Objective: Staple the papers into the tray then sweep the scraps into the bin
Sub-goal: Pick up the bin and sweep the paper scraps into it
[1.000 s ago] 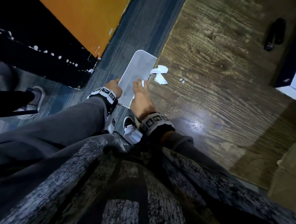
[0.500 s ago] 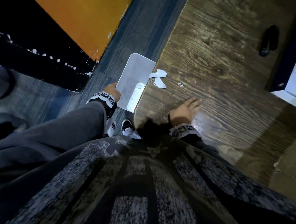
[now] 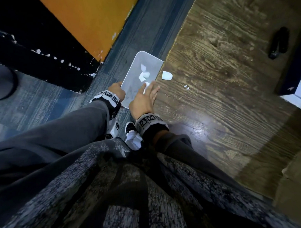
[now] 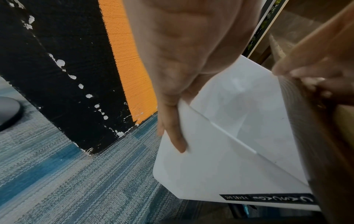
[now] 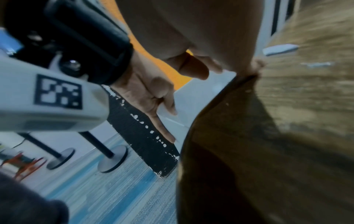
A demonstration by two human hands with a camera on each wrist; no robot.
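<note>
My left hand [image 3: 118, 89] grips the near rim of the white bin [image 3: 133, 83], holding it against the left edge of the wooden table [image 3: 223, 92]. The left wrist view shows my fingers [image 4: 173, 130] curled over the bin's [image 4: 220, 159] rim. Several white paper scraps [image 3: 144, 74] lie inside the bin. My right hand [image 3: 150, 92] is flat with straight fingers at the table edge, over the bin's rim, holding nothing. One larger scrap [image 3: 167, 75] and a tiny one [image 3: 186, 88] lie on the table just past the bin.
A black stapler [image 3: 278, 42] lies far right on the table. A dark tray [image 3: 294, 82] with white paper shows at the right edge. An orange and black wall panel [image 3: 89, 30] stands left of the bin, with blue carpet [image 3: 41, 102] below.
My right hand swung out over the table, then came back to the edge by the bin. Scraps that lay at the table edge now sit inside the bin. The left hand kept its hold.
</note>
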